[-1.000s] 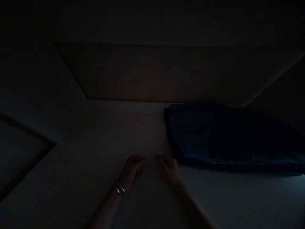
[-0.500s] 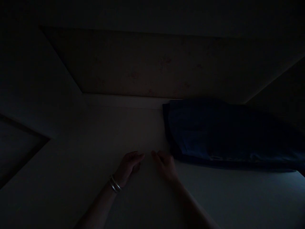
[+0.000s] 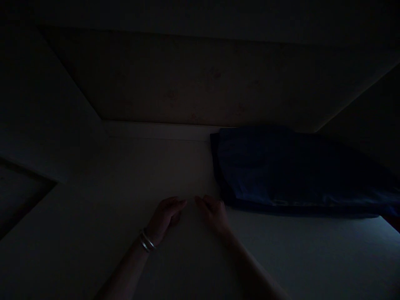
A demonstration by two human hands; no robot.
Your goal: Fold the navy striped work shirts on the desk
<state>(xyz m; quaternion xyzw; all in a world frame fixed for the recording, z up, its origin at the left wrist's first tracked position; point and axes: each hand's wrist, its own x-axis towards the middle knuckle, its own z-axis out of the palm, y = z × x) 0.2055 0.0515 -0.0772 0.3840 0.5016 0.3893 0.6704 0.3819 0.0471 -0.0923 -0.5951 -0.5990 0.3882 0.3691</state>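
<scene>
Two half-curled: left hand (image 3: 164,216); right hand (image 3: 214,214)

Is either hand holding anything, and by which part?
Cannot tell: left hand and right hand lie curled on the pale surface; too dark for more.

Head-worn view, forward and downward

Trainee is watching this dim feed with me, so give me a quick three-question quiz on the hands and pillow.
1. True or false: the left hand wears bracelets at the wrist.
2. Which is nearer the blue pillow? A: left hand. B: right hand.
3. Fill in: the two hands' fingertips are ____ (touching or apart).
Key: 1 true; 2 B; 3 apart.
</scene>
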